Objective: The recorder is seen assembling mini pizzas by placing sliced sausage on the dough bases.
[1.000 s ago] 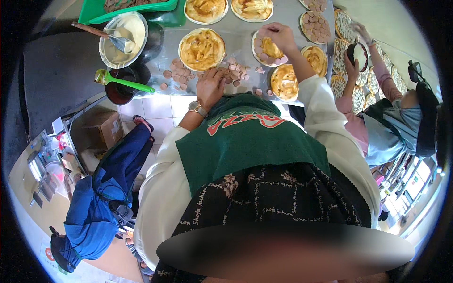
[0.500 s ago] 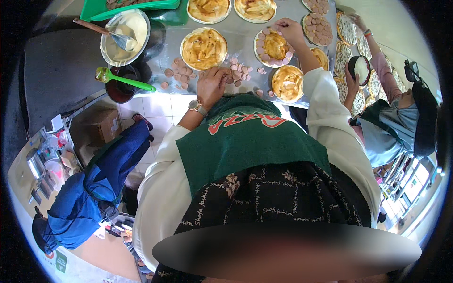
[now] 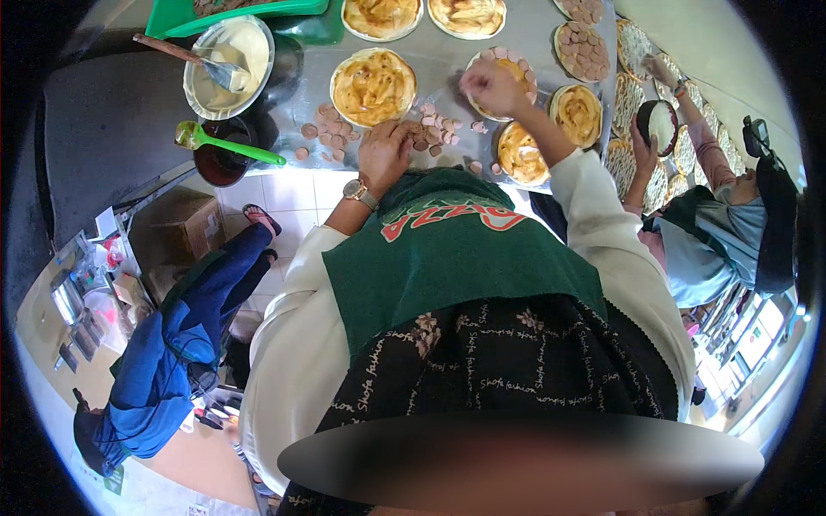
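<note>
Steel worktop (image 3: 482, 43), crowded with round sauced bases in rows; tiled floor below its near edge. Left hand (image 3: 385, 155) lies palm-down on the pile of pink sausage slices (image 3: 430, 133) at the near edge of the worktop, fingers curled into the heap; whether any slice is pinched cannot be told from above. It sits on the same spot as a second ago. Right hand (image 3: 490, 86) has drawn back toward the body from the far bases and now hovers, fingers bunched, over the half-topped base (image 3: 508, 77), which carries slices along its far rim; what the fingertips hold is blurred. Judgement: slices go on this base one pinch at a time, the left hand feeding from the pile. Just left lies a plain sauced base (image 3: 372, 86). Further left, a bowl of pale sauce (image 3: 228, 56) and a green ladle (image 3: 228, 146). At right, a co-worker's hand (image 3: 641, 142) holds a dark bowl (image 3: 661, 125).
</note>
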{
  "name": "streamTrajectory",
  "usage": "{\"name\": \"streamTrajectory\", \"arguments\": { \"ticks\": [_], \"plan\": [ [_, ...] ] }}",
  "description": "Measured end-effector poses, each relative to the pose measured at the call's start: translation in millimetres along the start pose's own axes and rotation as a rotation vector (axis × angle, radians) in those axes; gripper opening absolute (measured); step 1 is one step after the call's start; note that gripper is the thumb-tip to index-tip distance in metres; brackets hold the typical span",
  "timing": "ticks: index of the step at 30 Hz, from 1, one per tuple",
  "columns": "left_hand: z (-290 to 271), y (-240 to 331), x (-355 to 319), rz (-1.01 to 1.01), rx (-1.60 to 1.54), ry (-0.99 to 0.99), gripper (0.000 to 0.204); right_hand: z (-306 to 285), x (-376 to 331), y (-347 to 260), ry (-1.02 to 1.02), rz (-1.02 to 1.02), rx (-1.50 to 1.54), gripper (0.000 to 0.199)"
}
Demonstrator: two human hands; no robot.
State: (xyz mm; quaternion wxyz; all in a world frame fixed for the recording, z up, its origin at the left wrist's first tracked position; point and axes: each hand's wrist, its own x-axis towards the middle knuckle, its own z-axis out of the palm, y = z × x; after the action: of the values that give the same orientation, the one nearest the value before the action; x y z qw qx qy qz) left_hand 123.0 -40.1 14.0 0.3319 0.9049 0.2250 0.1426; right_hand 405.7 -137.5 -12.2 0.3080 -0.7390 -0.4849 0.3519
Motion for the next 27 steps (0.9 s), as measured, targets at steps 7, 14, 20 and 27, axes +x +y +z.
{"name": "streamTrajectory", "arguments": {
  "ticks": [7, 14, 20, 27],
  "plan": [
    [11.3, 1.4, 3.9, -0.004, 0.018, 0.006, 0.028, 74.1, -39.0, -35.4, 0.123, -0.094, -0.280, 0.013],
    [32.7, -0.5, 19.8, 0.081, 0.066, -0.005, 0.029, 65.4, -31.8, -22.2, 0.040, -0.067, -0.058, 0.012],
    [37.8, -0.1, 24.6, 0.089, 0.116, -0.041, 0.027, -3.6, -18.9, 22.6, 0.374, 0.081, 0.054, 0.024],
    [34.6, 4.9, 27.4, 0.057, -0.061, -0.050, 0.018, -30.0, 3.3, 37.1, 0.479, 0.289, -0.211, 0.021]
  ]
}}
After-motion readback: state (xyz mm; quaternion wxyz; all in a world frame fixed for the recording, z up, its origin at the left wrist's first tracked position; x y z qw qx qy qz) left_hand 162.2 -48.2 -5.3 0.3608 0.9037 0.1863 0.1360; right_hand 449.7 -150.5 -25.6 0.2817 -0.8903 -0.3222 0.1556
